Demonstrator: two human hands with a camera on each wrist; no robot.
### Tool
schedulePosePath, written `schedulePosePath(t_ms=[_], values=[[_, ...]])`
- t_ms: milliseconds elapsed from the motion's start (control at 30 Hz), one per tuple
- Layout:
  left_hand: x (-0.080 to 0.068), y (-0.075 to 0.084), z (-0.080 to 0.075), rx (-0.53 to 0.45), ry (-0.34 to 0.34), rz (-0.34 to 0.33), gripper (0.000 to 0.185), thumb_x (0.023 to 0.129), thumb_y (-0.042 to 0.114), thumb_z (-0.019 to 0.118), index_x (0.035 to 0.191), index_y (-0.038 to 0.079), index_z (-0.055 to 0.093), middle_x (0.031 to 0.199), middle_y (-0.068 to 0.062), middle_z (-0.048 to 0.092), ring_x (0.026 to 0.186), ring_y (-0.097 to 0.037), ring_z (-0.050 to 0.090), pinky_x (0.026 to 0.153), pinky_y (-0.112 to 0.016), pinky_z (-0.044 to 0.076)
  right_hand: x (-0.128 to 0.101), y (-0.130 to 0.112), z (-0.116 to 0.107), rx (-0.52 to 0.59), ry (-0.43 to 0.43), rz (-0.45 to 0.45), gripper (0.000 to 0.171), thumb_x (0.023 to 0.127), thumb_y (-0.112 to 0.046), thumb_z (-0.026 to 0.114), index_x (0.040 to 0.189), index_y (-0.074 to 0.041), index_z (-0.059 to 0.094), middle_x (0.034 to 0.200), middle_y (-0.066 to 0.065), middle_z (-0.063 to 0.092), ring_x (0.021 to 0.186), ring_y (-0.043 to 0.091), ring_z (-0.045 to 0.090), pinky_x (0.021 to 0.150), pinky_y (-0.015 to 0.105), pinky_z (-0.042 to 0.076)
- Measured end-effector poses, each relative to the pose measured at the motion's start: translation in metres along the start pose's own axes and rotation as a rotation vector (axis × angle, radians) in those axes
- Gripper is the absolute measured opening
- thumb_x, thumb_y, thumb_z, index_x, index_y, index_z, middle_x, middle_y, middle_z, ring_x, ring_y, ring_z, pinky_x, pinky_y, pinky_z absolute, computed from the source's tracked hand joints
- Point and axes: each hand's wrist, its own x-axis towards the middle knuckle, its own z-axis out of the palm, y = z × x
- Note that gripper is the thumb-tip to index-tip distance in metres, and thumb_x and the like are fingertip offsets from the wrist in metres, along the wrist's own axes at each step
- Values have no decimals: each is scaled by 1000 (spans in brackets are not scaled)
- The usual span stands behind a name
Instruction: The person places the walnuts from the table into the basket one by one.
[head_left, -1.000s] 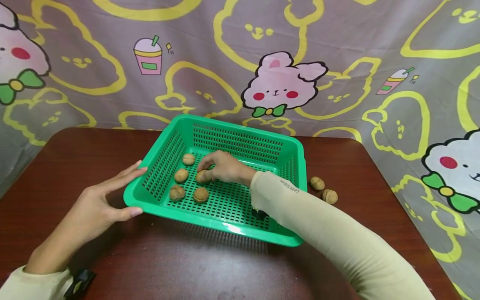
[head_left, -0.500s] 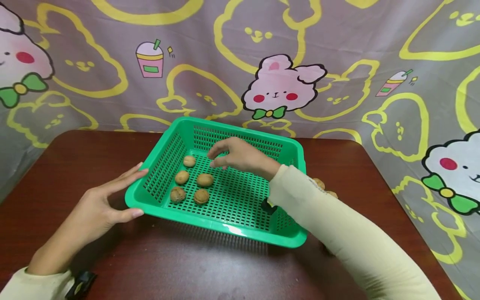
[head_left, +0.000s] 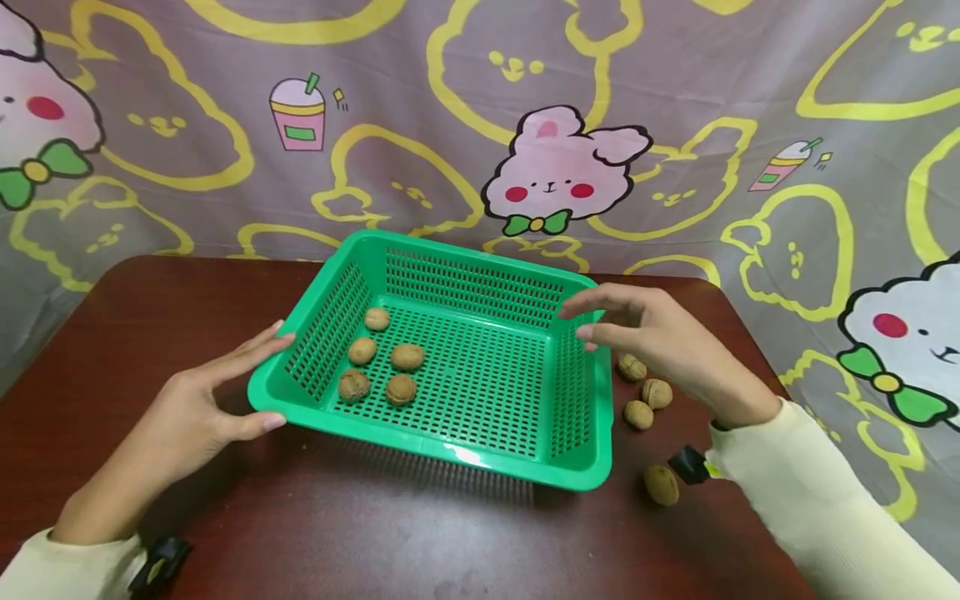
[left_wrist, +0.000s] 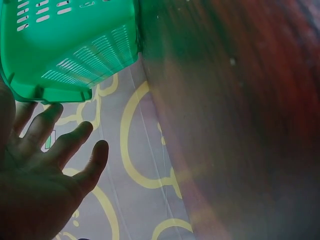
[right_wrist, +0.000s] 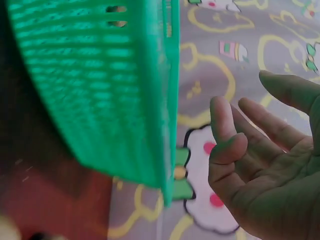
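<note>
A green plastic basket (head_left: 465, 454) with slotted walls stands on the table. Several walnuts (head_left: 407, 357) lie inside, grouped toward its left end. At the basket's left corner, my left hand (head_left: 191, 408) rests against the rim, index finger and thumb spread apart; the left wrist view shows its other fingers (left_wrist: 72, 142) spread and extended. My right hand (head_left: 660, 342) hovers over the basket's right rim, fingers loosely bent and nothing between them. In the right wrist view that hand (right_wrist: 275, 160) is beside the basket wall, apart from it.
Several more walnuts (head_left: 656, 393) lie on the dark red-brown table (head_left: 420, 542) to the right of the basket, with one walnut (head_left: 662, 485) nearer the front. A grey patterned cloth (head_left: 420, 75) hangs behind the table.
My right hand let go of a walnut inside the basket, rose, and moved right to the basket's right rim. My left hand and the basket stay in place.
</note>
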Motion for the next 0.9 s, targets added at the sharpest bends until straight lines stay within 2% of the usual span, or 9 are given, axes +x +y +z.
schedulePosePath(t_ms=[133, 267, 400, 500, 767, 900], values=[[0, 0, 0, 0, -4, -17, 90, 72, 10, 96, 152, 25, 58, 163, 18, 45, 136, 25, 36, 100, 3, 27, -29, 26, -2, 21, 81, 19, 33, 102, -36, 69, 133, -27, 68, 124, 3, 74, 97, 21, 73, 84, 33, 58], [-1, 1, 2, -14, -4, -32, 89, 72, 10, 95, 151, 25, 59, 163, 17, 45, 139, 23, 35, 103, 2, 25, -56, 52, -1, 1, 140, 24, 33, 102, -34, 69, 135, -26, 67, 125, -5, 73, 96, 17, 73, 75, 31, 56], [-1, 2, 3, -12, -8, -35, 88, 72, 10, 95, 151, 25, 59, 163, 18, 45, 140, 23, 35, 103, 2, 25, -81, 78, 2, 14, 167, 4, 34, 103, -21, 68, 137, -18, 66, 125, -13, 72, 92, 15, 74, 68, 31, 54], [-2, 1, 4, -9, -5, -36, 89, 71, 10, 95, 151, 25, 59, 162, 20, 45, 138, 23, 35, 102, 2, 26, -96, 95, 3, 34, 179, -1, 37, 103, -13, 66, 140, -12, 63, 125, -16, 71, 93, 14, 75, 68, 30, 56], [-1, 0, 1, 1, -5, -27, 89, 71, 9, 95, 151, 25, 59, 163, 21, 43, 140, 23, 34, 102, 2, 25, -122, 128, 12, 33, 221, 45, 39, 104, -10, 65, 143, -9, 60, 123, -11, 75, 92, 16, 75, 69, 30, 58], [0, 0, 0, -1, -2, -15, 89, 71, 8, 95, 151, 23, 59, 163, 21, 44, 140, 22, 34, 102, 2, 25, -127, 142, 19, 53, 209, 85, 41, 104, -12, 65, 144, -9, 59, 123, -9, 75, 92, 15, 75, 68, 31, 56]])
